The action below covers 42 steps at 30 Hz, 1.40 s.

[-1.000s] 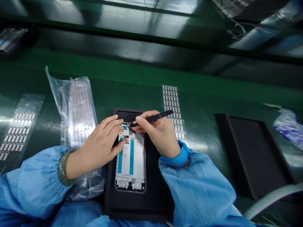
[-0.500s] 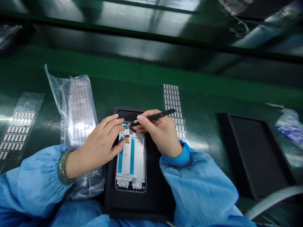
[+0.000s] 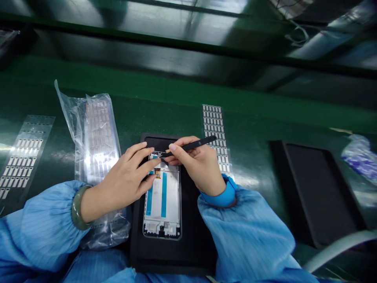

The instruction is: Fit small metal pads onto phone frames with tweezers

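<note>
An opened phone frame (image 3: 172, 196) with blue strips lies in a black tray (image 3: 194, 243) in front of me. My left hand (image 3: 125, 177) rests with its fingers apart on the phone's upper left part, holding nothing. Black tweezers (image 3: 193, 144) are pinched in my right hand (image 3: 202, 165), their tip at the top of the phone near my left fingertips. What lies right at the tip is too small to make out.
On the left are a clear plastic bag (image 3: 101, 137) of part sheets and a sheet of small parts (image 3: 20, 161). Another sheet (image 3: 212, 122) lies behind my right hand. A second black tray (image 3: 324, 188) and a purple-white bundle (image 3: 361, 155) are at the right.
One finger of my left hand has reached slightly to the right over the phone's top part. The tweezers have shifted very slightly left. The phone has barely moved.
</note>
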Each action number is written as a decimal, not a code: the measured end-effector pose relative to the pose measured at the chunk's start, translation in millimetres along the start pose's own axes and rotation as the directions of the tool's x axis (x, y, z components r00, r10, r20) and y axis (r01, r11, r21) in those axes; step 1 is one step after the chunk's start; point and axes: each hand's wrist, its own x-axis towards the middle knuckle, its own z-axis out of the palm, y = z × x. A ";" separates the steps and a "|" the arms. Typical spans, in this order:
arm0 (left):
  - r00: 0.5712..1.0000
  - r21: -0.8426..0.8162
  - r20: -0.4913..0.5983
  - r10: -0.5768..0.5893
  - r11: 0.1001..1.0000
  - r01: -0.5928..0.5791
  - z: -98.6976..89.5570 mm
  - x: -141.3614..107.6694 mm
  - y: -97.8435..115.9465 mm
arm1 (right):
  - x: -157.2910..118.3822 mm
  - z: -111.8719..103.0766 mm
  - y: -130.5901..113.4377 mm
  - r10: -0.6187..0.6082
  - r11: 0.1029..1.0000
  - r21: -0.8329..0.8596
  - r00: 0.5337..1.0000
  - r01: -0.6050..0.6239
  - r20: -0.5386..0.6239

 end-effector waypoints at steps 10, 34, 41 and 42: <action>0.996 0.105 0.089 0.002 0.994 -0.011 -4.1 3.8 2.0 | -7.3 0.7 0.1 -0.159 0.951 -0.269 0.987 0.152 -0.006; 0.996 0.089 0.064 -0.055 0.995 0.049 0.0 3.0 6.8 | -2.0 -0.9 0.9 -0.186 0.948 -0.258 0.982 0.185 0.022; 0.996 0.086 0.059 -0.060 0.995 0.055 0.4 3.0 6.8 | -2.0 1.3 -0.1 -0.236 0.926 -0.299 0.972 0.229 0.014; 0.997 0.083 0.059 -0.058 0.995 0.053 0.6 2.9 6.5 | -2.1 1.6 -0.1 -0.246 0.920 -0.312 0.969 0.238 0.012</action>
